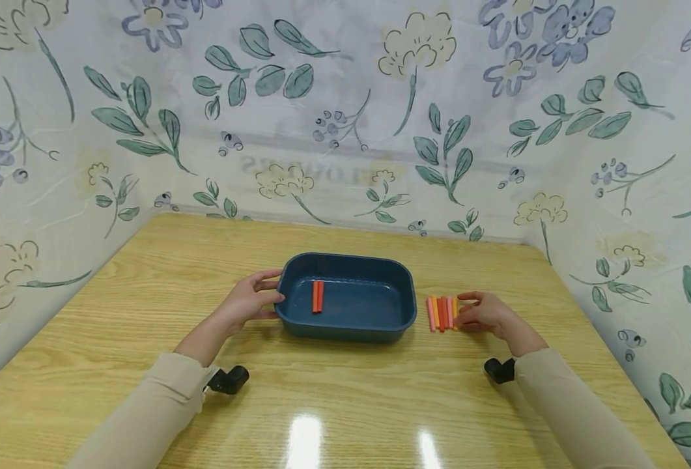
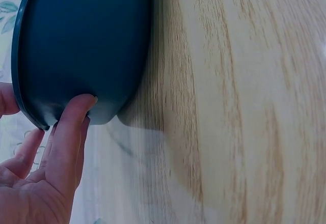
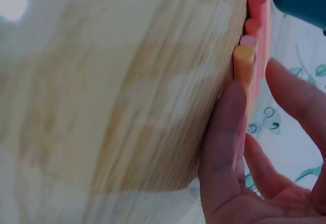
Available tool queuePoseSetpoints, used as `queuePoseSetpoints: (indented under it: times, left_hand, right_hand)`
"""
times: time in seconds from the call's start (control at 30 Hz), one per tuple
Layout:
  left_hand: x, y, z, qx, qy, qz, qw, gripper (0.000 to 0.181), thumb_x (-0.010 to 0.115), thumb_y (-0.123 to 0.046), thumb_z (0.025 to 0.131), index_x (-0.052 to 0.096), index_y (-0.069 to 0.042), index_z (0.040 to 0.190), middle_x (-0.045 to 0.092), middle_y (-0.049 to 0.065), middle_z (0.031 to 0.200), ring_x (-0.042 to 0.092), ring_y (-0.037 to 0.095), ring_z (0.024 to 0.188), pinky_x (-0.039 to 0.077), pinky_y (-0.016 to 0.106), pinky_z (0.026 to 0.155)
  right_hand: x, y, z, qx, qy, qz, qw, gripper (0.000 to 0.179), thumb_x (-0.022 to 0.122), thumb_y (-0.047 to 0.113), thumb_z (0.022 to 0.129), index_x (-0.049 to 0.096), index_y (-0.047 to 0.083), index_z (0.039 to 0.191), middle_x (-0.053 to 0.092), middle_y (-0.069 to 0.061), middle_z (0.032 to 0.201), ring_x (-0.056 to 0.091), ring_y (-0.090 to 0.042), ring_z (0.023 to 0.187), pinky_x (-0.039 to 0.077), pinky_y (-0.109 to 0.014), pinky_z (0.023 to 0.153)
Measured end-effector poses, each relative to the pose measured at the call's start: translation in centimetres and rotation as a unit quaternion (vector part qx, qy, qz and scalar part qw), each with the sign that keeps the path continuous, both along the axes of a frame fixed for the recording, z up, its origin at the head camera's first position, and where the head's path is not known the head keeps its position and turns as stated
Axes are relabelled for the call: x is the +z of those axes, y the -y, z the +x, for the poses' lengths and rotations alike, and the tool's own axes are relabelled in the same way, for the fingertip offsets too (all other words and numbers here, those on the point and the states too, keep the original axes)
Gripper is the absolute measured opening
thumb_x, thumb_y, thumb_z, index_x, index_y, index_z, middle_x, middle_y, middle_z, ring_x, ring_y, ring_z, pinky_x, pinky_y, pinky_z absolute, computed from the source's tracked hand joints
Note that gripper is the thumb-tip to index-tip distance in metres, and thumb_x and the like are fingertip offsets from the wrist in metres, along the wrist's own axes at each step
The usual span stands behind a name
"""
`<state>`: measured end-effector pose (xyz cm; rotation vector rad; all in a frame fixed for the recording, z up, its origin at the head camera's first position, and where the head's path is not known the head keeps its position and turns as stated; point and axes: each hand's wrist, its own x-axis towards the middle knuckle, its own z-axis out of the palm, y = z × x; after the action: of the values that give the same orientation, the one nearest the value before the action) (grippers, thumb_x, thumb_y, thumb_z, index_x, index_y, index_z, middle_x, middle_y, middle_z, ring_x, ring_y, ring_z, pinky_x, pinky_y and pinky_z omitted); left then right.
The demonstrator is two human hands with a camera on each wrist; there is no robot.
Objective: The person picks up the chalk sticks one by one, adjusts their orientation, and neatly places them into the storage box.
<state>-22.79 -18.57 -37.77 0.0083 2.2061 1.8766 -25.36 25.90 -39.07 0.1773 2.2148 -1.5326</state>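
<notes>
A dark blue rectangular tub (image 1: 345, 333) stands on the table, with two red-orange sticks (image 1: 318, 297) lying inside near its left end. My left hand (image 1: 253, 299) holds the tub's left end; in the left wrist view, one finger presses its outer wall and others are at the rim. Right of the tub lies a row of short chalk-like sticks (image 1: 441, 314) in pink, orange and red. My right hand (image 1: 486, 314) is at the row's right end, fingers apart. In the right wrist view, one digit touches the yellow-orange stick (image 3: 244, 56), while another stands off it.
The wood-grain table (image 1: 345, 404) carries all of this. A floral cloth (image 1: 345, 163) hangs behind it and along both sides. Black wrist devices (image 1: 228, 380) stick out below both sleeves. Light glares off the table's near part.
</notes>
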Motion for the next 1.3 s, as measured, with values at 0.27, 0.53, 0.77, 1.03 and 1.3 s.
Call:
queuePoseSetpoints:
  times: [0.27,0.53,0.77,1.03,1.3]
  left_hand:
    - [-0.1,0.0,0.0,0.000,-0.001,0.003,1.0000,0.061,0.054,-0.001,0.090,0.028,-0.002,0.145,0.032,0.029,0.140,0.052,0.040,0.111,0.053,0.043,0.079]
    - [-0.1,0.1,0.0,0.001,0.000,0.006,1.0000,0.062,0.055,-0.002,0.089,0.028,-0.003,0.145,0.032,0.028,0.140,0.052,0.040,0.112,0.054,0.043,0.079]
    - [0.0,0.0,0.1,-0.001,0.000,0.003,1.0000,0.061,0.054,-0.001,0.090,0.028,-0.003,0.145,0.032,0.028,0.140,0.051,0.041,0.113,0.053,0.044,0.080]
    - [-0.1,-0.1,0.1,-0.001,-0.001,0.000,1.0000,0.061,0.054,-0.001,0.090,0.028,-0.003,0.145,0.032,0.028,0.140,0.051,0.042,0.113,0.052,0.046,0.080]
    - [-0.1,0.0,0.2,0.002,0.000,0.001,1.0000,0.061,0.055,-0.001,0.089,0.029,-0.003,0.144,0.032,0.028,0.140,0.052,0.040,0.112,0.052,0.045,0.081]
  right_hand:
    - [-0.3,-0.1,-0.5,0.016,0.009,0.009,0.9998,0.069,0.067,-0.009,0.079,0.031,-0.005,0.138,0.045,-0.013,0.097,0.055,-0.017,0.077,0.056,-0.032,0.075]
    - [-0.4,-0.2,-0.7,0.021,-0.019,0.005,0.9996,0.065,0.064,-0.005,0.083,0.025,-0.005,0.135,0.054,-0.021,0.109,0.061,-0.016,0.079,0.055,-0.029,0.074]
    - [-0.2,-0.2,-0.5,-0.035,0.004,-0.078,0.9963,0.065,0.056,-0.002,0.090,0.016,-0.002,0.142,0.056,-0.011,0.092,0.062,-0.014,0.073,0.056,-0.030,0.072]
    - [0.6,0.5,-0.6,-0.094,0.005,-0.124,0.9877,0.066,0.054,0.000,0.091,0.017,-0.002,0.146,0.058,-0.008,0.094,0.063,-0.012,0.071,0.055,-0.029,0.075]
    - [1.6,1.8,-0.8,-0.111,0.004,-0.161,0.9806,0.068,0.055,0.000,0.091,0.017,-0.001,0.147,0.057,-0.019,0.111,0.065,-0.014,0.075,0.055,-0.029,0.077]
